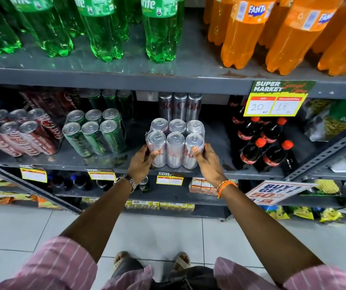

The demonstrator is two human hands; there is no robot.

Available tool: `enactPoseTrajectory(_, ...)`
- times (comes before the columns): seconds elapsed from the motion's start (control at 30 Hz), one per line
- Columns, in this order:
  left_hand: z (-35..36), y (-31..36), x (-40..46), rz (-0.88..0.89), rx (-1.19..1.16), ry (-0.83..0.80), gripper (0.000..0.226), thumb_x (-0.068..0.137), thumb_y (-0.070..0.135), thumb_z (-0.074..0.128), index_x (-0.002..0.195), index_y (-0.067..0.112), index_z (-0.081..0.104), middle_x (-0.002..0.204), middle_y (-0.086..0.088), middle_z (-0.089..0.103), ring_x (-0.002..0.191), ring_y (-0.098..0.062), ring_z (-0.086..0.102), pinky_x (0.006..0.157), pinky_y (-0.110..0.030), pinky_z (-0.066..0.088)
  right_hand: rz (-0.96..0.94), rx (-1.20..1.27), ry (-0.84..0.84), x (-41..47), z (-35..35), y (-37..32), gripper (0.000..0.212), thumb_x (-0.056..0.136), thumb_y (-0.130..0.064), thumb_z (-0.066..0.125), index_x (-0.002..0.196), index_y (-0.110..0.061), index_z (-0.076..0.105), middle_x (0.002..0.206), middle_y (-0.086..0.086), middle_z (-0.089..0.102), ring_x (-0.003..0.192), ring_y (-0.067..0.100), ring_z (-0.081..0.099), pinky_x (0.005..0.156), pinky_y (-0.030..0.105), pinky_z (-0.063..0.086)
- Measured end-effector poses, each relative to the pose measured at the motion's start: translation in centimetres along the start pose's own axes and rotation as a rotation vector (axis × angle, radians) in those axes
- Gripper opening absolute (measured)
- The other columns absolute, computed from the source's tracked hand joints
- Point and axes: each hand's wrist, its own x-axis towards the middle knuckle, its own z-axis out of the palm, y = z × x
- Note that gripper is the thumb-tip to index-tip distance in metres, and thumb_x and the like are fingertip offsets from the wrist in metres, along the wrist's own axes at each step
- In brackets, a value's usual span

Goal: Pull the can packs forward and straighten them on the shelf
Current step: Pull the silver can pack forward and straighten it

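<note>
A shrink-wrapped pack of silver cans (175, 143) stands upright at the front edge of the grey middle shelf (109, 162). My left hand (141, 162) grips its left side and my right hand (206, 162) grips its right side, thumbs on the front cans. To its left a pack of green cans (94, 132) and a pack of red cans (19, 133) lean tilted, set back from the edge. More silver cans (179, 106) stand behind the held pack, deep in the shelf.
Cola bottles (266, 147) with red caps stand right of the silver pack. Green bottles (103, 28) and orange bottles (272, 32) fill the shelf above. A price sign (277, 99) hangs from that shelf edge. Snack bags (333, 120) sit far right. White tiled floor below.
</note>
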Motion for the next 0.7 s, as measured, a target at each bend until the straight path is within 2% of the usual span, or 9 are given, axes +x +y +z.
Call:
enactPoseTrajectory(0.2, -0.1, -0.1, 0.1, -0.015, 0.0, -0.017, 0.046, 0.1, 0.03, 0.056, 0.14, 0.007, 0.053, 0.132, -0.01, 0.07, 0.12, -0.025, 0.067, 0.103, -0.041, 0.054, 0.004, -0.008, 0.008, 0.1, 0.2, 0.2, 0.042, 0.096, -0.052, 0.051, 0.12, -0.018, 0.056, 0.123, 0.003, 0.065, 0.114, 0.018, 0.062, 0.098, 0.033, 0.048)
enactPoseTrajectory(0.33, -0.6, 0.2, 0.1, -0.018, 0.034, -0.06, 0.046, 0.1, 0.031, 0.056, 0.141, 0.011, 0.053, 0.125, -0.008, 0.072, 0.106, -0.019, 0.067, 0.099, -0.04, 0.054, 0.017, 0.06, 0.015, -0.2, 0.2, 0.0, 0.044, 0.093, -0.056, 0.053, 0.115, -0.017, 0.056, 0.115, -0.001, 0.065, 0.111, 0.013, 0.064, 0.097, 0.035, 0.051)
enactPoseTrajectory(0.4, -1.4, 0.2, 0.0, -0.024, 0.058, -0.084, 0.044, 0.098, 0.028, 0.06, 0.139, 0.011, 0.056, 0.119, -0.003, 0.074, 0.101, -0.015, 0.07, 0.096, -0.037, 0.056, 0.004, 0.086, 0.075, -0.8, 0.7, -0.2, 0.049, 0.092, -0.056, 0.057, 0.121, -0.017, 0.052, 0.119, -0.002, 0.06, 0.114, 0.013, 0.059, 0.101, 0.033, 0.048)
enactPoseTrajectory(0.43, -2.1, 0.1, -0.2, -0.027, 0.047, -0.071, 0.043, 0.096, 0.026, 0.064, 0.137, 0.011, 0.058, 0.119, 0.0, 0.074, 0.102, -0.013, 0.071, 0.095, -0.034, 0.057, -0.043, 0.023, 0.164, -1.2, 1.0, -0.2, 0.053, 0.091, -0.055, 0.058, 0.126, -0.017, 0.049, 0.123, -0.003, 0.054, 0.117, 0.014, 0.054, 0.104, 0.029, 0.043)
enactPoseTrajectory(0.5, -4.0, -0.4, -0.6, -0.029, 0.02, 0.054, 0.039, 0.092, 0.022, 0.07, 0.129, 0.014, 0.065, 0.117, 0.007, 0.072, 0.105, -0.008, 0.07, 0.094, -0.027, 0.057, -0.215, -0.162, 0.403, -2.1, 2.0, -0.6, 0.054, 0.09, -0.052, 0.055, 0.13, -0.016, 0.046, 0.123, -0.003, 0.046, 0.116, 0.015, 0.042, 0.104, 0.019, 0.03)
enactPoseTrajectory(0.57, -6.8, -1.2, -0.9, -0.018, 0.069, 0.307, 0.024, 0.089, 0.014, 0.072, 0.113, 0.016, 0.073, 0.109, 0.006, 0.074, 0.096, -0.01, 0.071, 0.084, -0.024, 0.058, -0.393, -0.229, 0.563, -2.5, 3.7, -2.3, 0.043, 0.091, -0.044, 0.054, 0.123, -0.014, 0.051, 0.123, 0.001, 0.048, 0.115, 0.02, 0.043, 0.103, 0.016, 0.025)
enactPoseTrajectory(0.63, -10.1, -2.2, -0.9, -0.046, 0.149, 0.547, 0.015, 0.084, 0.005, 0.07, 0.096, 0.013, 0.075, 0.101, -0.005, 0.077, 0.089, -0.021, 0.071, 0.074, -0.025, 0.054, -0.483, -0.251, 0.579, -2.3, 6.1, -4.6, 0.031, 0.091, -0.038, 0.053, 0.115, -0.018, 0.055, 0.125, 0.0, 0.051, 0.118, 0.02, 0.043, 0.104, 0.022, 0.027)
enactPoseTrajectory(0.7, -12.9, -3.3, -0.4, -0.122, 0.186, 0.683, 0.018, 0.078, 0.002, 0.067, 0.096, 0.003, 0.071, 0.107, -0.019, 0.072, 0.1, -0.036, 0.066, 0.086, -0.038, 0.053, -0.536, -0.25, 0.541, -1.9, 8.8, -7.2, 0.023, 0.087, -0.028, 0.055, 0.11, -0.024, 0.057, 0.126, -0.003, 0.051, 0.121, 0.018, 0.044, 0.106, 0.029, 0.03)
